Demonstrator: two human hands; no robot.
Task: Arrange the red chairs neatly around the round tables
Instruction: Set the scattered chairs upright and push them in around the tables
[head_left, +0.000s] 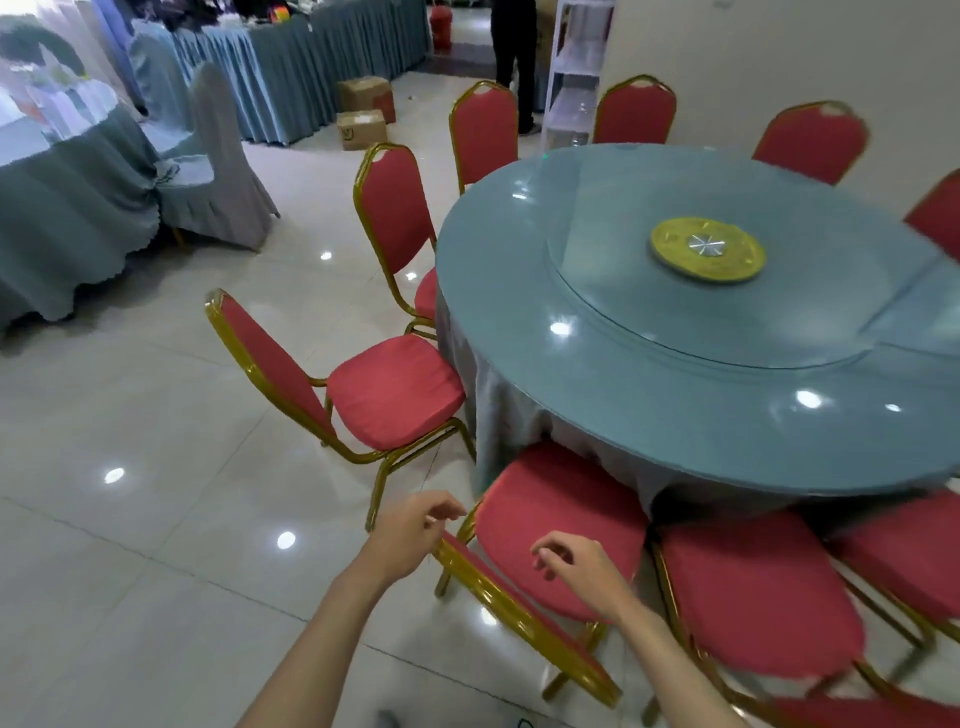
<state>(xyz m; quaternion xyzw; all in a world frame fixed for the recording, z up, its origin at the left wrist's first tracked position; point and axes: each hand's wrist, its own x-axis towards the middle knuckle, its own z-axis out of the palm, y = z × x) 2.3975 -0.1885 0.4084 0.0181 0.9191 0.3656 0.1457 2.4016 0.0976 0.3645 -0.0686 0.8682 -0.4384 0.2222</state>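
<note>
Several red chairs (636, 117) stand about the round table (701, 405), which wears a blue-grey cloth. At the table's left edge the skewed chair (395, 389) sits turned aside, with its seat clear of the cloth and its back leaning away from the table. Near the table's front edge, the left hand (410, 530) hovers by the left corner of the gold backrest of the nearest chair (558, 519). Its fingers (441, 512) are loosely curled and hold nothing, and whether they brush the frame cannot be told. That chair's seat reaches just under the table's hanging cloth. The right hand (587, 571) hangs above the same seat, its fingers (550, 551) loosely bent and empty. Further right along the table's front, the next chair (753, 597) stands close beside it, seat toward the cloth.
</note>
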